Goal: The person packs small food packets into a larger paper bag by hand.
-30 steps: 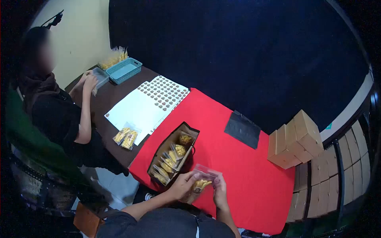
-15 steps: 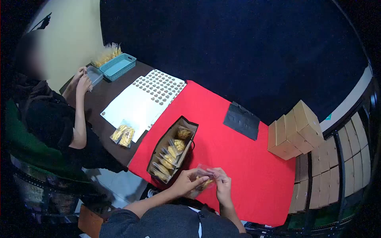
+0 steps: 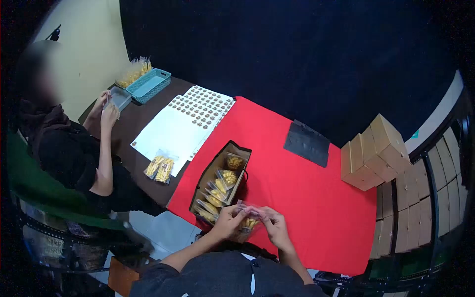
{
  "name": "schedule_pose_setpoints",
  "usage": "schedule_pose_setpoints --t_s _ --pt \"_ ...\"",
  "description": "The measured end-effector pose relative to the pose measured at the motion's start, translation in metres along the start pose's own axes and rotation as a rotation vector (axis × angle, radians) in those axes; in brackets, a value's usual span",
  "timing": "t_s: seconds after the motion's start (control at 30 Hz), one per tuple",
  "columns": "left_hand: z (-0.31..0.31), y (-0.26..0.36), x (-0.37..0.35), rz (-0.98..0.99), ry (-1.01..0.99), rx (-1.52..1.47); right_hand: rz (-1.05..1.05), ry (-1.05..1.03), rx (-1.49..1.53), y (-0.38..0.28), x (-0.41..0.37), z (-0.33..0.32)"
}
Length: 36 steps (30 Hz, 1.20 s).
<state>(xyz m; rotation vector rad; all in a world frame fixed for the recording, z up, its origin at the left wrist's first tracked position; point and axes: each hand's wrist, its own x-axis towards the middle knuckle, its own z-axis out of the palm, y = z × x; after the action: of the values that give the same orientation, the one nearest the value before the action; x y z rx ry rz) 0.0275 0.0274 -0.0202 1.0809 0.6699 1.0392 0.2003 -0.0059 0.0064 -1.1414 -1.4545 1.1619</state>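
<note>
A clear plastic bag of yellow snacks (image 3: 249, 224) hangs between my two hands, close to my body at the front of the red table. My left hand (image 3: 228, 221) pinches its upper left edge, and my right hand (image 3: 275, 226) pinches the top right. Just beyond my left hand stands an open brown paper bag (image 3: 199, 188) with dark edges. Inside it, several similar clear bags of yellow snacks (image 3: 215, 193) stand in a row.
A red cloth (image 3: 297, 198) covers my table, with a black flat bag (image 3: 307, 143) on it. Cardboard boxes (image 3: 366, 158) stand at right. Sticker sheets (image 3: 163, 131), two snack bags (image 3: 159, 168) and a teal basket (image 3: 151, 85) lie on the dark table, where another person (image 3: 64, 143) works.
My hands have drawn closer together along the bag's top edge, and the right hand has shifted its grip. The camera view has tilted slightly. The other person's hands remain near the grey tray.
</note>
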Motion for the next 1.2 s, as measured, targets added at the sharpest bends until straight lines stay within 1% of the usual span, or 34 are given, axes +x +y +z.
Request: schedule_pose_setpoints --t_s 0.03,0.1,0.2,0.23,0.33,0.37,0.4,0.43,0.47,0.5,0.57,0.6,0.63,0.67,0.7,0.73,0.77,0.8,0.83,0.87,0.9,0.93,0.97,1.0,1.03,1.07,1.1,1.13,1.17,1.2 --pt "-0.001 0.003 -0.002 0.019 0.007 0.115 0.001 -0.024 -0.011 0.003 0.001 -0.003" --pt "0.003 0.020 -0.008 -0.067 0.011 0.100 0.031 -0.062 -0.004 -0.003 0.002 -0.005" --pt "-0.002 0.026 -0.012 -0.137 0.003 0.023 -0.032 -0.057 0.018 -0.012 0.006 -0.002" --pt "-0.005 0.025 -0.013 -0.153 -0.004 -0.009 -0.061 -0.012 0.035 -0.013 0.006 0.001" --pt "0.001 0.023 -0.007 0.156 0.197 0.138 -0.117 0.138 0.047 -0.014 0.006 0.008" --pt "0.002 0.031 -0.007 0.184 0.184 0.113 -0.117 0.195 0.020 -0.014 0.006 0.008" --pt "0.002 0.035 -0.004 0.218 0.188 0.181 -0.118 0.252 -0.007 -0.015 0.006 0.007" --pt "0.000 0.038 -0.003 0.251 0.192 0.250 -0.029 0.317 0.089 -0.015 0.008 0.011" --pt "-0.003 0.041 -0.003 0.280 0.196 0.320 -0.017 0.308 0.087 -0.010 0.009 0.012" --pt "-0.008 0.040 -0.001 0.220 0.117 0.344 -0.006 0.299 0.087 -0.003 0.010 0.014" --pt "-0.003 0.046 -0.005 0.278 0.070 0.609 0.006 0.238 0.103 -0.003 0.012 0.023" --pt "0.000 0.048 -0.007 0.304 0.048 0.742 -0.071 0.238 0.063 -0.006 0.013 0.028" --pt "-0.001 0.037 -0.007 0.301 0.052 0.729 -0.147 0.238 0.024 -0.009 0.013 0.034" --pt "0.001 0.038 -0.009 0.304 0.044 0.648 -0.223 0.239 -0.016 -0.010 0.013 0.037" --pt "0.006 0.043 -0.011 0.305 0.037 0.566 -0.169 0.197 0.249 0.000 0.013 0.038" --pt "0.008 0.046 -0.012 0.307 0.029 0.483 -0.142 0.208 0.238 0.002 0.011 0.037" --pt "0.003 0.048 -0.011 0.368 -0.013 0.549 -0.116 0.218 0.226 0.002 0.010 0.035" --pt "0.001 0.047 -0.012 0.371 -0.042 0.590 -0.092 0.227 0.212 0.002 0.011 0.033" --pt "0.000 0.045 -0.012 0.374 -0.070 0.630 -0.184 0.347 0.184 0.005 0.015 0.038" --pt "0.001 0.043 -0.012 0.372 -0.100 0.671 -0.194 0.405 0.151 -0.002 0.018 0.037" --pt "0.004 0.037 -0.012 0.362 -0.017 0.610 -0.203 0.463 0.116 -0.017 0.022 0.037" --pt "0.004 0.034 -0.010 0.352 0.010 0.569 -0.211 0.522 0.079 -0.025 0.024 0.036" --pt "0.002 0.032 -0.008 0.340 0.035 0.527 -0.158 0.433 0.028 -0.008 0.021 0.023" --pt "0.001 0.028 -0.006 0.328 0.059 0.486 -0.143 0.378 0.063 -0.003 0.017 0.016" --pt "-0.001 0.023 -0.004 0.295 0.076 0.532 -0.131 0.325 0.102 0.000 0.014 0.011" --pt "0.000 0.024 -0.003 0.290 0.046 0.498 -0.122 0.276 0.145 0.002 0.015 0.010" --pt "0.002 0.028 -0.001 0.285 0.017 0.465 -0.133 0.351 0.118 -0.004 0.015 0.010" --pt "0.005 0.031 0.000 0.280 -0.010 0.431 -0.141 0.341 0.124 -0.007 0.014 0.008" --pt "0.005 0.032 0.001 0.302 -0.046 0.485 -0.148 0.329 0.128 -0.009 0.012 0.004" --pt "0.006 0.037 0.002 0.286 -0.070 0.467 -0.155 0.314 0.133 -0.009 0.011 0.002"
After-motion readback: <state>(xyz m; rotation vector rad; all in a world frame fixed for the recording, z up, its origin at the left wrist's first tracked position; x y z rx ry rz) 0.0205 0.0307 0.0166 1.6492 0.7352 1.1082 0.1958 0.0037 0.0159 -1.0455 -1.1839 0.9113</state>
